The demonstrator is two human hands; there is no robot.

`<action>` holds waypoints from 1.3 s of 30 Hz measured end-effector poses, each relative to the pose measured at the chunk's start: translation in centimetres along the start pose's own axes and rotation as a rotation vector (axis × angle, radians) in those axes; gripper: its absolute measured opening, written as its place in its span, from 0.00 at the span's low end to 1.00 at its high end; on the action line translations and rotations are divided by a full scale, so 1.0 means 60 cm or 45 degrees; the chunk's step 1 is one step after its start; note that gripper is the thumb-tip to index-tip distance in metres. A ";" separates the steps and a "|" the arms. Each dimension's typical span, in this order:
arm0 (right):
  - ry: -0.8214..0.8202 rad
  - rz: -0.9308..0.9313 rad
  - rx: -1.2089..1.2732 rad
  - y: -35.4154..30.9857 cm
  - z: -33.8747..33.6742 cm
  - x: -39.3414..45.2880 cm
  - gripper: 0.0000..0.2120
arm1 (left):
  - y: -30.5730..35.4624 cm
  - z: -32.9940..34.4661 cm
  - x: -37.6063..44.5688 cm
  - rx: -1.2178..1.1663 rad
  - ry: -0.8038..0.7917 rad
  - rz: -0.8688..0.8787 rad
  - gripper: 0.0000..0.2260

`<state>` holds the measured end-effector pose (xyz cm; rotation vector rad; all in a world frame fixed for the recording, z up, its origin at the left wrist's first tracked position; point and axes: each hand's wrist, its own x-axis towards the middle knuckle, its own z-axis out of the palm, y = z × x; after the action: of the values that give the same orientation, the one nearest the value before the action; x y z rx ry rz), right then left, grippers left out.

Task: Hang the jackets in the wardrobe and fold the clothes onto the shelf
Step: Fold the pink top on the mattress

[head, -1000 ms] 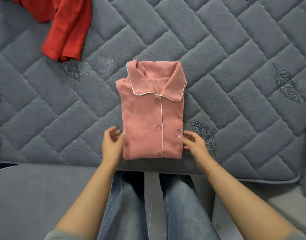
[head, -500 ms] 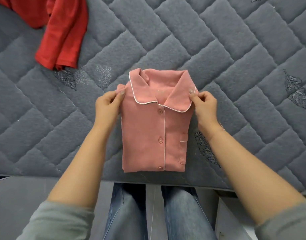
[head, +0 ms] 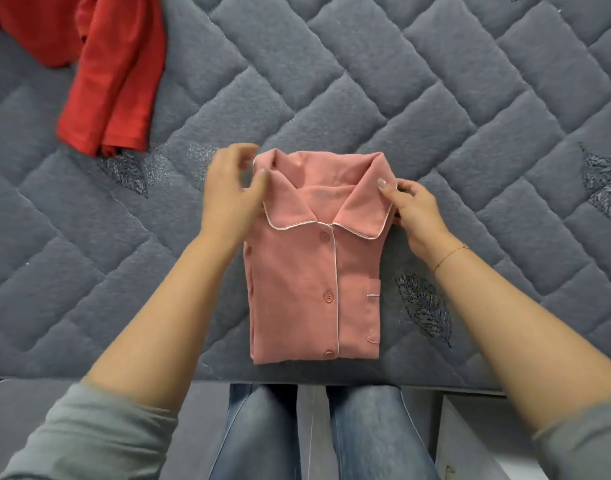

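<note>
Pink shirt [head: 314, 282]: folded into a neat rectangle, buttoned front up, collar spread at the far end; laid flat on the bed [head: 470, 116] near its front edge, white piping along collar, placket and chest pocket. Three buttons are seen down the front.

Right hand [head: 416, 211]: placed at the shirt's right collar edge; the edge is pinched between thumb on top and curled fingers beneath. A thin bracelet [head: 451, 254] is worn at the wrist.

Left hand [head: 233, 192]: blurred, set at the left collar corner; fingers are loosely bent, thumb touching the fabric. Whether cloth is actually gripped cannot be told.

Red garment [head: 106, 71]: left crumpled at the far left of the bed, well apart from the shirt.

Bed: covered in grey quilted fabric with embroidered leaf motifs.

Grey sleeves [head: 89, 434] are pushed up both forearms; blue jeans [head: 262, 434] are seen below the bed edge.
</note>
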<state>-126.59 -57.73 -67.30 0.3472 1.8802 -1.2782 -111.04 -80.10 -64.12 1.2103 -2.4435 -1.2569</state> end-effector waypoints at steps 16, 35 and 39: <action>-0.274 -0.272 0.171 -0.077 -0.017 0.025 0.22 | -0.006 -0.055 0.076 -0.267 -0.885 -0.070 0.02; -0.027 -0.032 -0.398 -0.031 0.012 0.017 0.17 | -0.085 -0.001 0.076 -0.476 -0.612 -0.466 0.02; 0.035 -0.114 -0.568 -0.043 0.027 -0.012 0.18 | -0.066 -0.012 0.061 -0.496 -0.594 -0.510 0.13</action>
<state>-127.01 -60.12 -65.36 0.0448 2.1569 -0.8756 -110.81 -84.46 -67.42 1.4574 -2.1077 -2.2245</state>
